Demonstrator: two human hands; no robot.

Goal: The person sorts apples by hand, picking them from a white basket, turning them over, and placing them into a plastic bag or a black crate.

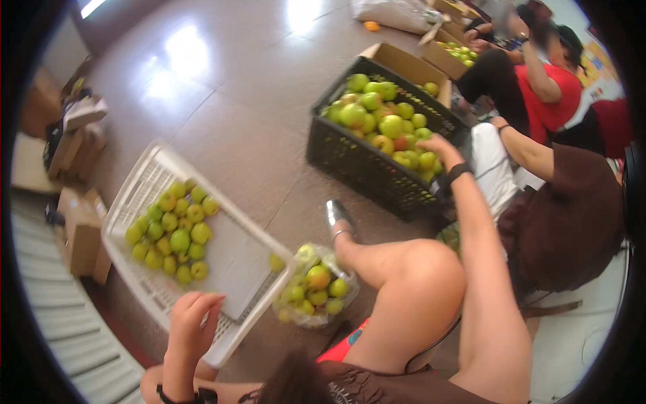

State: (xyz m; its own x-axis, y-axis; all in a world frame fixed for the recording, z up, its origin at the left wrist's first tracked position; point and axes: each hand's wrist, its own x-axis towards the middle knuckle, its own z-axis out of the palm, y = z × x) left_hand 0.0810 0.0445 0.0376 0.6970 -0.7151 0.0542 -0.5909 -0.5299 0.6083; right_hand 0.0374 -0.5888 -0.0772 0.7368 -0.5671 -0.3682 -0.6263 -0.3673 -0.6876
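My right hand point(439, 149) reaches over the near side of a black plastic crate point(363, 176) heaped with green apples point(390, 126), some blushed red. Its fingers are stretched out and touch the apples at the crate's right end; no apple is clearly gripped. Above the near end of a white slatted crate point(266, 291) is my left hand point(195, 320), fingers curled and drawn together, with nothing visible in them. Green apples point(176, 229) sit grouped in that crate's far left part, beside a flat grey panel point(237, 259) on its bottom. Between the crates stands a clear plastic bag of apples point(316, 286).
Cardboard boxes point(79, 232) stand at the left by a ribbed pale surface point(67, 323). A person in brown point(572, 209) sits close on my right. Farther back, a person in red point(548, 94) sits near boxes of apples point(457, 55). My foot point(340, 217) rests between the crates.
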